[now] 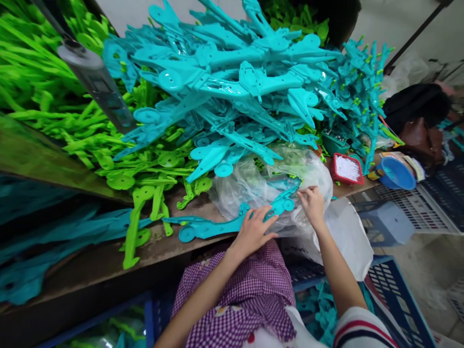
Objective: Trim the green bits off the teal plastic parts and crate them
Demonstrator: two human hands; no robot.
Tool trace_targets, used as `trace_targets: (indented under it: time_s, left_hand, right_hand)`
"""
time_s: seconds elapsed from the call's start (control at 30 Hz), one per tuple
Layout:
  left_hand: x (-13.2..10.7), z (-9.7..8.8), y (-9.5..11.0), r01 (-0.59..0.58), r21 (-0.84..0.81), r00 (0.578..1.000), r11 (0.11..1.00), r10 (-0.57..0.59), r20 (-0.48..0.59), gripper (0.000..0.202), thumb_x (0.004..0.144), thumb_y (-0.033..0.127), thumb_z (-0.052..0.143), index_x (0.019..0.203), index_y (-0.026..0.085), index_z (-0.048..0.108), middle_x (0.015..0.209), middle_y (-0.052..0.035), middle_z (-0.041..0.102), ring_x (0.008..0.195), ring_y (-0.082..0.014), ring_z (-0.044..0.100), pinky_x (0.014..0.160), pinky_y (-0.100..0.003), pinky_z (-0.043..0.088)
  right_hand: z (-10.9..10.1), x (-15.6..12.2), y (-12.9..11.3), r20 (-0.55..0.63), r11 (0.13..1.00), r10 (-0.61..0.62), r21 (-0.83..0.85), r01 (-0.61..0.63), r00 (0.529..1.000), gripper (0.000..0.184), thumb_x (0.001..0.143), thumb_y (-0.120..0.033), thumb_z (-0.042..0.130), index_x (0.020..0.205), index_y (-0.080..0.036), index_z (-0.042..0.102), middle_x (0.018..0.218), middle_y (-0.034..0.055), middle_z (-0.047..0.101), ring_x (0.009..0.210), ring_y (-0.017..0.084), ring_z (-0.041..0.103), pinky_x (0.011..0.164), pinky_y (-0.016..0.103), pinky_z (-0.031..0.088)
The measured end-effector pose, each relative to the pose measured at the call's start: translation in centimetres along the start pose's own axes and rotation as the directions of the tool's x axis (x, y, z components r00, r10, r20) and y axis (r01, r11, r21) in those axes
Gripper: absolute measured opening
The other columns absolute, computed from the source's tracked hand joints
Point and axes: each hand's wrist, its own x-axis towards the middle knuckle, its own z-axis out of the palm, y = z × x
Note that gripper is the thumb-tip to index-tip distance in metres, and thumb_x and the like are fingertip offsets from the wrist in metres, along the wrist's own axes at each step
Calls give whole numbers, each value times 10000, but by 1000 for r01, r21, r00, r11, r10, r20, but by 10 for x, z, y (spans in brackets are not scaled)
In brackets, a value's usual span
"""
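Observation:
A long turquoise plastic part (217,227), with a round disc near each end, lies at the front edge of the work surface. My left hand (254,227) rests across its right half, fingers spread over it and thumb apart. By the far right tip of this part, my right hand (312,204) is closed in a pinch above a clear plastic bag (239,183). Whatever sits between those fingertips is too small to make out. Behind both hands rises a big heap of similar turquoise parts (232,87).
Bright green parts (119,181) pile up on the left, some overhanging the edge. A grey metal post-like tool (97,84) slants there. To the right are a red tray (347,169) of small white pieces, a blue bowl (398,174) and a grey stool (387,224). Blue crates (402,290) stand below.

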Motion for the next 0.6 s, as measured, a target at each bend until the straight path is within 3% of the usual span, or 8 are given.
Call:
trace_targets:
  time_s: [0.1, 0.23, 0.3, 0.4, 0.5, 0.6]
  left_hand:
    - [8, 14, -8, 54, 5, 997, 999, -54, 54, 352, 966, 319, 564, 1315, 289, 600, 1444, -99, 526, 1258, -269, 534, 1025, -473, 394]
    - [-8, 12, -24, 111, 10, 994, 994, -111, 20, 331, 998, 293, 499, 1308, 303, 616, 1453, -85, 532, 1248, -248, 548, 1020, -461, 392]
    - [-16, 8, -26, 111, 18, 994, 994, -111, 7, 330, 994, 280, 508, 1300, 312, 627, 1445, -81, 543, 1239, -249, 553, 1020, -462, 391]
    - [-21, 6, -26, 115, 17, 993, 993, -115, 8, 319, 984, 283, 529, 1279, 311, 646, 1428, -81, 558, 1241, -254, 548, 1007, -452, 401]
    - [-22, 7, -27, 121, 5, 993, 993, -121, 15, 315, 985, 287, 528, 1275, 310, 650, 1426, -75, 559, 1243, -252, 544, 1002, -443, 401]
    - [-21, 7, -28, 109, -2, 994, 994, -109, 23, 320, 985, 279, 524, 1279, 308, 647, 1428, -75, 557, 1234, -255, 545, 994, -445, 398]
  right_hand:
    - [-17, 1, -14, -65, 987, 5, 162, 6, 998, 376, 981, -464, 487, 974, -163, 713, 1011, 96, 588, 767, 170, 553, 758, 314, 445]
    - [-35, -12, -57, -211, 989, 0, 141, 31, 977, 332, 997, -451, 469, 982, -189, 672, 1147, 135, 618, 1079, 260, 576, 960, 411, 424]
    - [-30, -20, -79, -136, 971, -8, 238, 40, 991, 302, 1009, -436, 442, 1002, -205, 637, 1140, 126, 648, 1084, 260, 592, 960, 412, 434]
    - [-8, -23, -93, 118, 845, 19, 529, -79, 993, 269, 987, -476, 473, 1012, -228, 575, 862, 49, 670, 766, 198, 631, 717, 325, 494]
    - [13, -21, -81, 271, 652, 142, 698, -296, 952, 306, 932, -538, 540, 963, -233, 535, 621, -35, 552, 530, 148, 529, 507, 261, 419]
    - [23, -22, -61, 324, 532, 194, 758, -377, 926, 346, 876, -555, 615, 955, -229, 530, 650, -33, 577, 536, 145, 564, 497, 255, 449]
